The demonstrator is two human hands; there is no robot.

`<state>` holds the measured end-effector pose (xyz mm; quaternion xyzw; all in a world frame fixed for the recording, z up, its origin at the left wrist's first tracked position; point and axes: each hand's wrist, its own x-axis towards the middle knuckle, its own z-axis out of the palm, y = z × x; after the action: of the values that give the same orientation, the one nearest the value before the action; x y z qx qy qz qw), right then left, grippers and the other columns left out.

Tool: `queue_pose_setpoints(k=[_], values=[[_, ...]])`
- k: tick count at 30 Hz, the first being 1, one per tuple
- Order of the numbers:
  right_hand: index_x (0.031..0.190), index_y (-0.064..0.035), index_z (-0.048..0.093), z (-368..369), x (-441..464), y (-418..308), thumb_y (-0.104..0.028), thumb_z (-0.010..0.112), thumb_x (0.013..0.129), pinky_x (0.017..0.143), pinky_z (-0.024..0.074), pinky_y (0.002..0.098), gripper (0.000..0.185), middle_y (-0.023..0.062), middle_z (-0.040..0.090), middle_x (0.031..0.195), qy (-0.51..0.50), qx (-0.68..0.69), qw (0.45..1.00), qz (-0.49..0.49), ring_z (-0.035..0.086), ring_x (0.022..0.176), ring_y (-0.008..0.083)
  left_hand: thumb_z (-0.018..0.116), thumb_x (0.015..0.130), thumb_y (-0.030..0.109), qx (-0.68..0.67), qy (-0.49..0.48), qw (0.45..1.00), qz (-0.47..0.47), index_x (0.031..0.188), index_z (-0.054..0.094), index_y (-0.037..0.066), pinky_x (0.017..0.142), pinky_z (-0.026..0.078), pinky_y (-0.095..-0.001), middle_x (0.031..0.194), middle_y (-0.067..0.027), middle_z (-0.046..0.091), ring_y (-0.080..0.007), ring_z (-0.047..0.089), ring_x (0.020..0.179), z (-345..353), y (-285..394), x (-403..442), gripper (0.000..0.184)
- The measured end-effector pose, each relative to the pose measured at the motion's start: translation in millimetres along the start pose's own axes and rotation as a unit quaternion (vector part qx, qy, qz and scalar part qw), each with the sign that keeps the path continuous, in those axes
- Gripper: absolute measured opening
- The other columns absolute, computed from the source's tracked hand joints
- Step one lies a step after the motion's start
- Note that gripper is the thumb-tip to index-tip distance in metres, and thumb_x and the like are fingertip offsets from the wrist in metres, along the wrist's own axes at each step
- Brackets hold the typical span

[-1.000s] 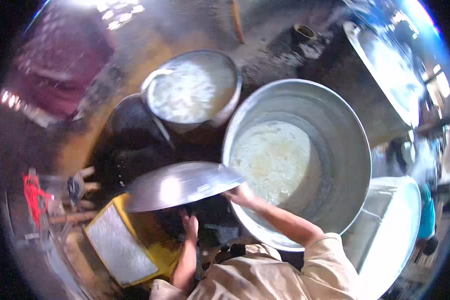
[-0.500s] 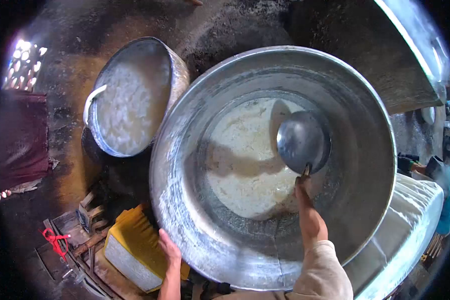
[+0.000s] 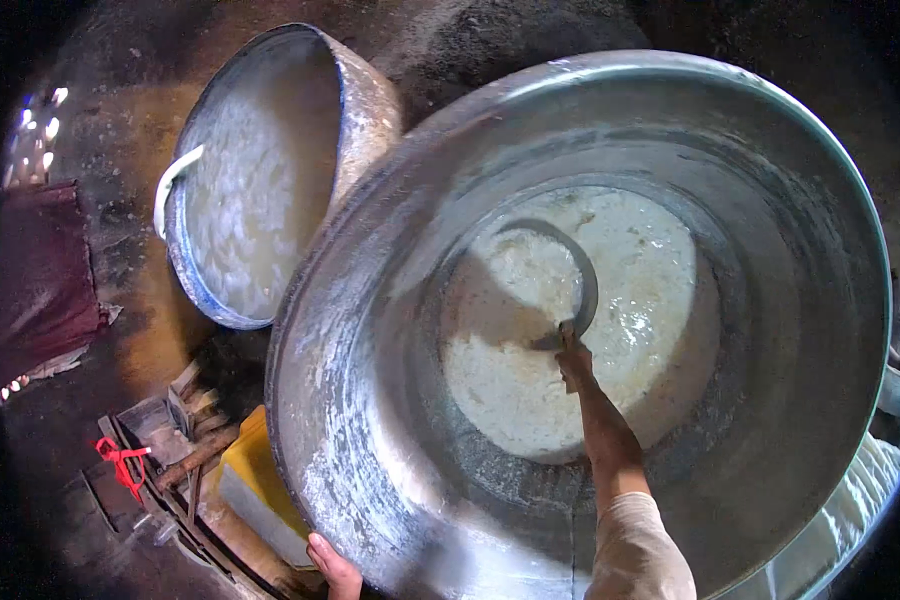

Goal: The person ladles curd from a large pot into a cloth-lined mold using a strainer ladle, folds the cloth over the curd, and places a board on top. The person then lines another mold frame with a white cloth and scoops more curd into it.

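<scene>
A large metal pot [image 3: 770, 330] fills the middle and right, with a pale, wet, lumpy mass [image 3: 510, 400] at its bottom. Deep inside, my right hand [image 3: 575, 362] is closed on the handle of a round metal scoop [image 3: 587, 285]. The scoop lies in the mass, and the pale stuff fills its bowl. At the pot's lower left rim is my left hand [image 3: 332, 565], its fingers against the outer edge and only partly in view.
A smaller pot [image 3: 368, 120] with a white handle [image 3: 175, 188] and cloudy liquid stands at the upper left. Below it are a yellow container [image 3: 255, 465], wooden pieces [image 3: 195, 455] and a red strap [image 3: 122, 462]. Dark red cloth [image 3: 45, 275] hangs far left; white sheeting [image 3: 860, 500] lies lower right.
My right hand has lowered the scoop from above the pale mass into it, and the bowl has filled. Earlier it held the scoop outside the large pot. The view has moved closer to this pot.
</scene>
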<state>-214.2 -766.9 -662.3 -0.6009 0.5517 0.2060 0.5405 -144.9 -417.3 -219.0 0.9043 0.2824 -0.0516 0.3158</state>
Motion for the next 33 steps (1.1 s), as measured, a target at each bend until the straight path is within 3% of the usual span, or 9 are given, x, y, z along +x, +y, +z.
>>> queue_pose_setpoints(k=[3, 7, 10, 12, 13, 16, 25, 28, 33], values=[[0.103, -0.0156, 0.050, 8, -14, 2, -0.006, 0.061, 0.066, 0.034, 0.0423, 0.0324, 0.039, 0.0047, 0.052, 0.053, -0.104, 0.158, 0.982, 0.026, 0.049, 0.038, 0.0158, 0.026, 0.091, 0.045, 0.077, -0.064, 0.995, -0.011, 0.105, 0.040, -0.007, 0.086, 0.035, -0.0371, 0.104, -0.0204, 0.044, -0.0264, 0.044, 0.096, 0, 18, -5, 0.056], [0.104, -0.0197, 0.050, 21, -24, 24, -0.003, 0.060, 0.068, 0.034, 0.0391, 0.0289, 0.041, 0.0030, 0.048, 0.052, -0.154, 0.032, 0.986, -0.062, 0.045, 0.038, 0.0147, 0.025, 0.091, 0.046, 0.094, -0.015, 0.994, -0.044, 0.106, 0.039, -0.007, 0.086, 0.034, -0.0363, 0.104, -0.0202, 0.044, -0.0263, 0.043, 0.095, -8, -13, 2, 0.057], [0.093, -0.0137, 0.051, 16, -51, 45, -0.003, 0.058, 0.072, 0.035, 0.0388, 0.0290, 0.025, 0.0037, 0.046, 0.052, -0.247, 0.007, 0.969, -0.020, 0.045, 0.039, 0.0140, 0.038, 0.089, 0.013, 0.360, -0.052, 0.906, 0.217, 0.108, 0.038, -0.010, 0.069, 0.036, -0.0479, 0.083, -0.0260, 0.045, -0.0390, 0.045, 0.076, -11, -20, -2, 0.030], [0.089, -0.0085, 0.050, 23, -55, 89, -0.003, 0.059, 0.071, 0.036, 0.0394, 0.0293, 0.021, 0.0043, 0.047, 0.055, -0.329, 0.046, 0.942, 0.058, 0.045, 0.041, 0.0138, 0.040, 0.086, 0.008, 0.320, -0.090, 0.910, 0.249, 0.115, 0.037, -0.006, 0.070, 0.037, -0.0495, 0.090, -0.0284, 0.048, -0.0431, 0.046, 0.078, -11, -14, 1, 0.032], [0.087, -0.0075, 0.049, 22, -70, 109, -0.002, 0.059, 0.070, 0.037, 0.0393, 0.0294, 0.021, 0.0041, 0.047, 0.056, -0.309, 0.017, 0.936, -0.167, 0.046, 0.041, 0.0140, 0.038, 0.088, 0.013, 0.295, -0.096, 0.914, 0.260, 0.116, 0.039, -0.004, 0.073, 0.037, -0.0484, 0.096, -0.0285, 0.049, -0.0432, 0.047, 0.082, -11, -9, 1, 0.033], [0.086, -0.0059, 0.047, -8, -169, 71, -0.002, 0.062, 0.068, 0.038, 0.0398, 0.0312, 0.024, 0.0050, 0.048, 0.059, -0.305, 0.154, 0.928, 0.148, 0.047, 0.043, 0.0148, 0.029, 0.090, 0.031, 0.105, -0.139, 0.974, 0.142, 0.114, 0.046, -0.003, 0.084, 0.037, -0.0415, 0.109, -0.0233, 0.050, -0.0379, 0.048, 0.097, -5, 30, 5, 0.044], [0.083, -0.0013, 0.047, -117, -418, 25, -0.004, 0.060, 0.072, 0.040, 0.0411, 0.0284, 0.017, 0.0057, 0.049, 0.060, -0.317, 0.069, 0.943, 0.077, 0.047, 0.044, 0.0134, 0.027, 0.091, 0.025, -0.005, -0.163, 0.924, 0.346, 0.105, 0.048, -0.004, 0.093, 0.033, -0.0411, 0.113, -0.0221, 0.049, -0.0368, 0.044, 0.108, -13, 14, 21, 0.038], [0.077, -0.0006, 0.047, -148, -470, -1, -0.004, 0.059, 0.074, 0.038, 0.0406, 0.0263, 0.013, 0.0049, 0.049, 0.059, -0.222, -0.115, 0.964, 0.092, 0.047, 0.044, 0.0120, 0.032, 0.089, 0.023, 0.044, -0.147, 0.909, 0.388, 0.109, 0.046, -0.003, 0.095, 0.032, -0.0413, 0.114, -0.0223, 0.048, -0.0384, 0.042, 0.108, -15, -21, 38, 0.036], [0.072, -0.0009, 0.048, -179, -544, -29, -0.005, 0.059, 0.075, 0.038, 0.0415, 0.0269, 0.012, 0.0042, 0.049, 0.055, -0.165, -0.170, 0.967, 0.095, 0.049, 0.044, 0.0119, 0.054, 0.070, 0.018, -0.149, -0.053, 0.971, 0.177, 0.111, 0.047, 0.001, 0.091, 0.035, -0.0393, 0.113, -0.0185, 0.048, -0.0339, 0.044, 0.106, -96, -135, 82, 0.045]])
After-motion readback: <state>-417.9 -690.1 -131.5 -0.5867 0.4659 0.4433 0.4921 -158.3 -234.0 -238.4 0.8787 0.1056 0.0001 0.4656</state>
